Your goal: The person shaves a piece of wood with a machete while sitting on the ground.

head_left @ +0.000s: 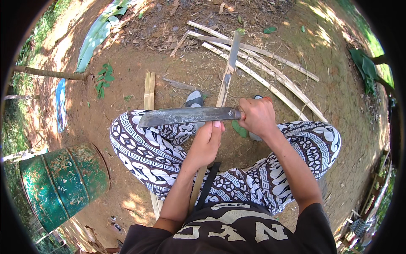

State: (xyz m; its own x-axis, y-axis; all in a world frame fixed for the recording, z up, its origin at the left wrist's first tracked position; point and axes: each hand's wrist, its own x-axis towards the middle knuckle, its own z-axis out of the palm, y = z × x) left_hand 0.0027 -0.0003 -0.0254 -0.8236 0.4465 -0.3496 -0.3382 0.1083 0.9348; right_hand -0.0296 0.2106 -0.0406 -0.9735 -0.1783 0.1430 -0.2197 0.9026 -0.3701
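Note:
My right hand [257,116] is closed around the handle of a machete [186,116]. Its broad, worn grey blade points left and lies crosswise over a long bamboo strip [224,89]. The strip runs from my lap away between my feet, pale and shaved near the blade, grey-green at its far end. Just below the blade, my left hand [206,143] grips the strip, its thumb up close to the metal. The blade hides the part of the strip beneath it, and whether the edge bites into it cannot be seen.
Several pale split strips [270,70] lie on the bare soil ahead to the right. Another pair of strips [149,91] passes under my left leg. A rusty green drum [63,182] lies at the left. A thin trunk [48,73] and a big leaf [97,36] are farther left.

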